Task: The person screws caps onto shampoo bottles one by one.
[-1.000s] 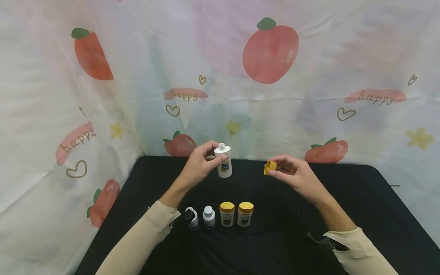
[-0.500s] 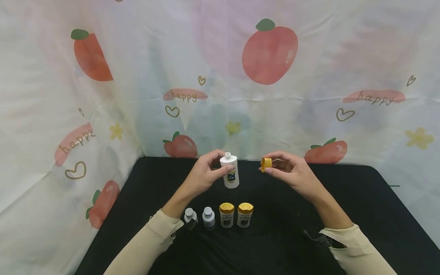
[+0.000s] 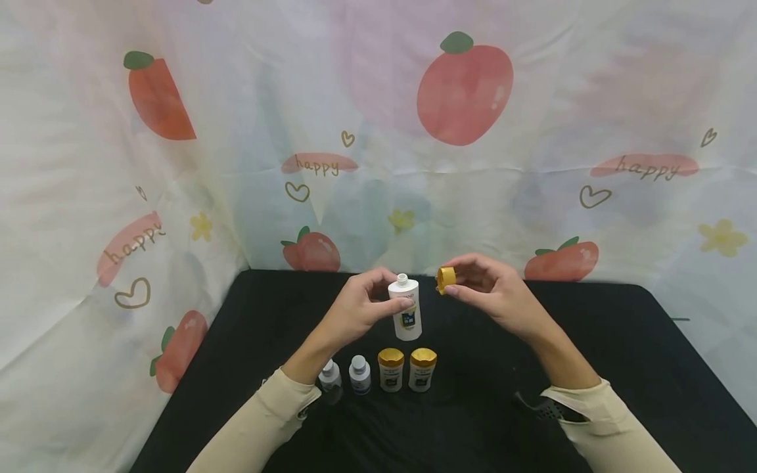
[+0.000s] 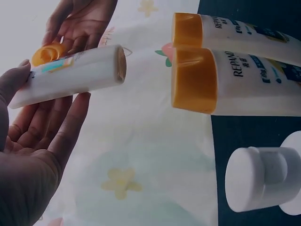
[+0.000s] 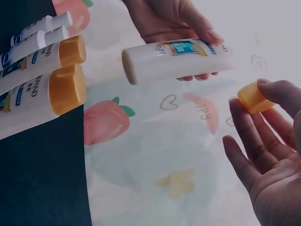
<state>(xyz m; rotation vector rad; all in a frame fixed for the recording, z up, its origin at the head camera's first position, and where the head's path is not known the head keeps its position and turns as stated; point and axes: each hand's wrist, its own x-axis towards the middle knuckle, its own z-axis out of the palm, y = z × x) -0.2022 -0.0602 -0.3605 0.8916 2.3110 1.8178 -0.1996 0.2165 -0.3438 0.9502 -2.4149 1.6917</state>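
Observation:
My left hand [image 3: 362, 307] grips a white bottle [image 3: 407, 322] with a bare threaded neck, held upright above the table with its printed label toward me. In the left wrist view the thumb lies on one side of the bottle [image 4: 89, 75] and the fingers on the other. A yellow cap [image 3: 446, 280] is pinched between thumb and fingers of my right hand [image 3: 493, 292], its hollow side turned toward the bottle. Cap and bottle neck are a short gap apart, at nearly the same height. The right wrist view shows the cap [image 5: 255, 98] at the fingertips.
Two white bottles with yellow caps [image 3: 391, 371] [image 3: 422, 371] stand on the black table [image 3: 473, 420] below my hands. Left of them are two smaller white bottles [image 3: 359, 376], one partly covered by my left sleeve [image 3: 260, 420]. A fruit-printed curtain [image 3: 378, 98] hangs behind the table.
The left hand has brought the bottle rightward and lower. The right hand has carried the cap leftward and slightly up, so the gap between cap and bottle is smaller.

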